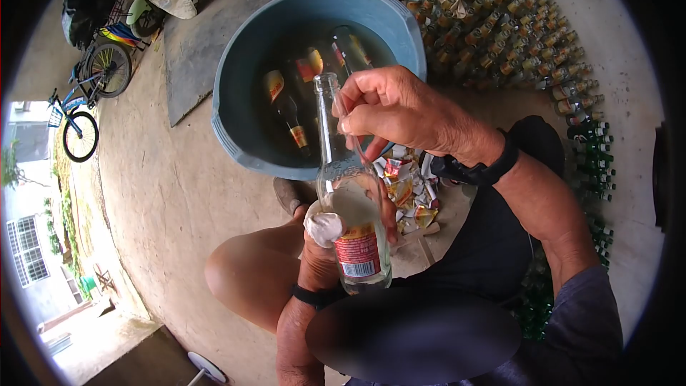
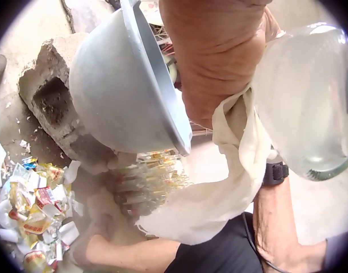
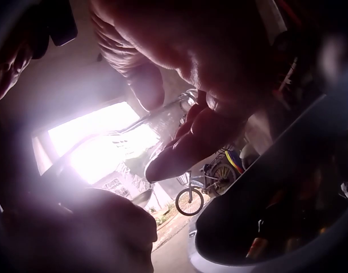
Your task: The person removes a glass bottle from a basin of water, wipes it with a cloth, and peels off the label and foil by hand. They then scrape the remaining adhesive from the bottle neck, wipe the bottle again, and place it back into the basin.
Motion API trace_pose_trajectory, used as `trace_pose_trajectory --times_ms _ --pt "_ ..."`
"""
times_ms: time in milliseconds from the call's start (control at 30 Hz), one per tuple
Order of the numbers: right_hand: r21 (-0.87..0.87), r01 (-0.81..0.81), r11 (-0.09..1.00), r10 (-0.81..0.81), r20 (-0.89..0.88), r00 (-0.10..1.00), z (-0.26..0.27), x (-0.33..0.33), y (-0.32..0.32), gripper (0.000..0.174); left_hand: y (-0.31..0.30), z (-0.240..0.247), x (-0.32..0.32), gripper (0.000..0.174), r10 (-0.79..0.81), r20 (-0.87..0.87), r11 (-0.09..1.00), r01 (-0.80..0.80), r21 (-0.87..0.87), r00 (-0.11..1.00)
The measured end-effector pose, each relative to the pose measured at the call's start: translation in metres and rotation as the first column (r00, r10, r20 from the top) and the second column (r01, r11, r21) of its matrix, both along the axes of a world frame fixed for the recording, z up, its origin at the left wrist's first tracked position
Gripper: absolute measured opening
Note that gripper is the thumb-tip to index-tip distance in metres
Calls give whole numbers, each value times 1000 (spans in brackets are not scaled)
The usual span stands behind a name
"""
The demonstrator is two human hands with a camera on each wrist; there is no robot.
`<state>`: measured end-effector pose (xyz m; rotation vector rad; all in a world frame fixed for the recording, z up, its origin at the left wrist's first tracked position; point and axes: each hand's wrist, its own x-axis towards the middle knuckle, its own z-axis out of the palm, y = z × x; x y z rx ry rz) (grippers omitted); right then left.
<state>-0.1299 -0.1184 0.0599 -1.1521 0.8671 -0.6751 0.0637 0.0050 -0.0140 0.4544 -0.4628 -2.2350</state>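
Observation:
A clear glass bottle (image 1: 356,243), with a red and yellow barcode label low on its side, is tilted slightly in front of the body. Around its body curls my left hand (image 1: 314,261), a whitish cloth (image 1: 324,229) bunched at the palm; this cloth (image 2: 219,199) hangs loose beside the bottle's base (image 2: 319,165) in the left wrist view. My right hand (image 1: 404,111) has its thumb and fingers curled at the bottle's neck. In the right wrist view, glass shows between the thumb and fingers of my right hand (image 3: 179,74). Some left fingers are hidden behind the bottle.
Beyond my hands stands a blue tub (image 1: 225,107) of dark water with several bottles. Torn labels (image 1: 411,189) lie beside it. Rows of bottles (image 1: 500,28) fill the floor at upper right, green bottles (image 1: 597,161) at right. A bicycle (image 1: 78,107) stands far left.

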Motion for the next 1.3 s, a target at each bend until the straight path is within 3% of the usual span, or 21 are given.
trace_pose_trajectory --times_ms 133,200,267,367,500,533,600,667,767,900,1033,1067,1167,1200,1300 --pt "-31 -9 999 8 -24 1000 0 2 1 21 1 -11 8 97 4 218 999 3 -32 976" --pt "-32 2 999 -3 -53 999 0 3 1 22 1 -16 9 95 0 212 1000 3 -12 977" --pt "-25 10 1000 -12 -78 997 1 3 2 22 -4 -22 6 89 -23 -13 1000 23 -15 1000" --pt "-62 7 998 -15 -121 993 -1 1 1 23 -8 -2 0 86 56 330 992 -15 -125 942" --pt "-16 -8 1000 8 -36 999 -1 -3 1 23 -7 -14 5 94 -19 145 989 40 -141 989" --pt "-1 -2 1000 2 -8 1000 -2 -4 1 22 -3 -8 1 96 -4 96 998 10 -65 995" --pt "25 8 1000 -9 30 1000 -1 -4 2 22 9 15 -7 103 77 159 978 -106 182 984" --pt "51 14 999 -16 48 999 2 -5 3 21 5 8 -4 104 43 -44 991 -37 131 998" --pt "71 16 997 -21 80 997 1 -7 2 20 2 5 -3 102 20 -137 995 -7 98 990" --pt "-44 66 997 -68 -34 997 2 -5 4 19 -2 16 -3 94 55 -31 990 -50 130 998" --pt "-150 70 986 -84 -91 992 -2 0 8 17 -8 2 0 85 73 100 997 -72 -17 992" --pt "-190 70 979 -92 -109 990 -2 1 9 16 -10 0 1 85 74 -1 997 -74 6 997" --pt "-222 6 975 -34 -123 992 10 -2 13 17 -15 1 3 85 136 -11 988 -136 -71 991" --pt "-251 29 967 -61 -122 991 9 -1 16 20 -13 5 2 83 163 -140 985 -154 74 977" --pt "-192 -72 979 45 -142 989 21 -3 21 23 -20 3 6 83 249 -50 964 -253 -85 967"
